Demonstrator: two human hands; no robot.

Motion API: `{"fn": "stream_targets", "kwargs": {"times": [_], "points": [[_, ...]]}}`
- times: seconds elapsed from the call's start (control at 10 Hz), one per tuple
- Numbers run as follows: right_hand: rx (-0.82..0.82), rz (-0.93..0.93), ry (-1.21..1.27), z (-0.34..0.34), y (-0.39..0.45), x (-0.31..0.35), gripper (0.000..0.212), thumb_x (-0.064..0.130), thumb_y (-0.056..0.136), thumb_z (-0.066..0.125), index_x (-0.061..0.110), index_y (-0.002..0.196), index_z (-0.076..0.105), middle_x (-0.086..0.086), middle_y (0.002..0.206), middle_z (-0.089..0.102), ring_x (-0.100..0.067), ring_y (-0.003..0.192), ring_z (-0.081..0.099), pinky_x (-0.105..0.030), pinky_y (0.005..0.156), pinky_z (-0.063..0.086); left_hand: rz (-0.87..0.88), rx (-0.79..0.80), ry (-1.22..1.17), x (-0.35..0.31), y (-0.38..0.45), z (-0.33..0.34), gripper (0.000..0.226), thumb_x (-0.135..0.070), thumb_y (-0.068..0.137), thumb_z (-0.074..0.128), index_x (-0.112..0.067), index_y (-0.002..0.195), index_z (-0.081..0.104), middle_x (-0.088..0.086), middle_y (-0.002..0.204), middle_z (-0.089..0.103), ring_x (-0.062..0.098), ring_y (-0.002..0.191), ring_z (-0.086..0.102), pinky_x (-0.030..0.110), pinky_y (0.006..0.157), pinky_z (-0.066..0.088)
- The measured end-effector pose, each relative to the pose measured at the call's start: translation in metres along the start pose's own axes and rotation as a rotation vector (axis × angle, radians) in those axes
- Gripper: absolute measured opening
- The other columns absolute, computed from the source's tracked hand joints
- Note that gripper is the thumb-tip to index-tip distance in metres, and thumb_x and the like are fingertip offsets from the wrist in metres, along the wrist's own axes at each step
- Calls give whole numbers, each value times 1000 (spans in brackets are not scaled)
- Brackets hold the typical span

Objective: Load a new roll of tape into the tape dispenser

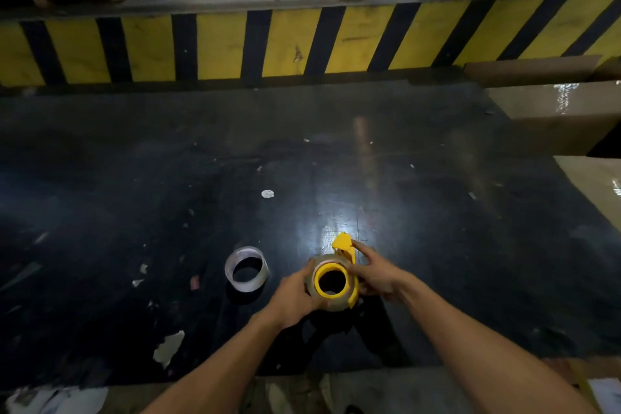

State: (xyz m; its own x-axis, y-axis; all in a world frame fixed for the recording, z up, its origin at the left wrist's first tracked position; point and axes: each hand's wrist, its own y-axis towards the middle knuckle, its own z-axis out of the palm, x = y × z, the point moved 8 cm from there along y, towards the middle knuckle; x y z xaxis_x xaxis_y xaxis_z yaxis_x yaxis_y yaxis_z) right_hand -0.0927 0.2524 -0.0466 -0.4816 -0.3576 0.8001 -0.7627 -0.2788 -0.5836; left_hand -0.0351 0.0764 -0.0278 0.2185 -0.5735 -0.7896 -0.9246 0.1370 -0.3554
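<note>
Hands first: left hand (pixel 295 296) cups the new tape roll (pixel 322 297) seated on the yellow dispenser (pixel 344 245), which the right hand (pixel 373 274) grips, near the black bench's (pixel 134 178) front edge. Seating looks done; threading the tape end comes next. Spent core (pixel 247 268) lies just left.

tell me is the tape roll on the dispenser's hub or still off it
On it: the tape roll rings the yellow hub of the dispenser, gripped by the left hand and right hand.
</note>
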Motion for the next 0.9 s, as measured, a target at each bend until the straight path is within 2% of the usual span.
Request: {"fn": "stream_targets", "kwargs": {"times": [0.1,0.2,0.3,0.4,0.5,0.6,0.7,0.8,0.9], "points": [[27,15,-42,0,10,5,62,20,93,63,46,142,36,-7,56,61,-21,48,52,-29,44,45,-5,-54,87,-8,9,-5,73,-36,75,85,-31,142,58,-9,120,77,11,113,71,20,90,51],[21,28,-55,-4,15,14,55,19,95,60,55,127,34,-10,59,60,-21,48,52,-28,43,43,-46,-47,126,-9,20,-6,85,-44,73,80,-26,150,50,-4,127,75,16,120,68,28,98,54],[-42,9,-46,-7,32,18,57,30,89,68,55,132,41,-13,94,73,-20,66,66,-29,54,55,-73,-46,71,-9,27,-4,103,-63,61,80,-28,152,47,-5,129,74,14,121,68,31,101,56],[-164,-81,-86,-9,44,21,61,34,82,72,45,137,50,-9,128,67,-23,102,69,-38,86,60,-114,-47,27,-6,35,2,95,-52,68,86,-27,151,46,-4,130,72,15,119,68,20,91,54],[-261,-100,-158,-9,48,21,56,27,91,63,33,144,47,-14,133,62,-29,109,65,-38,92,55,-149,-41,26,-5,40,4,95,-48,71,87,-26,153,42,-2,131,71,15,114,69,11,77,50],[-342,-103,-209,-11,59,7,58,38,90,56,38,146,41,-18,130,62,-31,103,68,-44,93,56,-144,-11,67,-5,44,3,107,-51,71,84,-24,159,31,-3,139,66,19,123,66,27,96,55],[-375,-72,-264,-13,72,-10,56,39,91,53,35,146,42,-19,126,62,-31,101,68,-46,93,55,-161,20,113,-6,45,-2,86,-37,87,74,-18,160,32,5,143,64,26,128,63,33,104,51],[-384,-96,-295,-9,53,4,51,40,93,54,27,142,51,-17,122,67,-28,96,69,-44,89,57,-166,-8,138,-4,44,-7,67,-34,94,66,-17,154,43,8,141,65,29,129,62,42,108,51],[-375,-115,-313,-9,46,12,47,39,95,54,20,138,57,-13,121,70,-29,102,68,-43,88,56,-168,-111,158,-2,39,-18,54,-27,96,59,-17,149,50,11,143,64,35,134,59,45,111,49]]}}
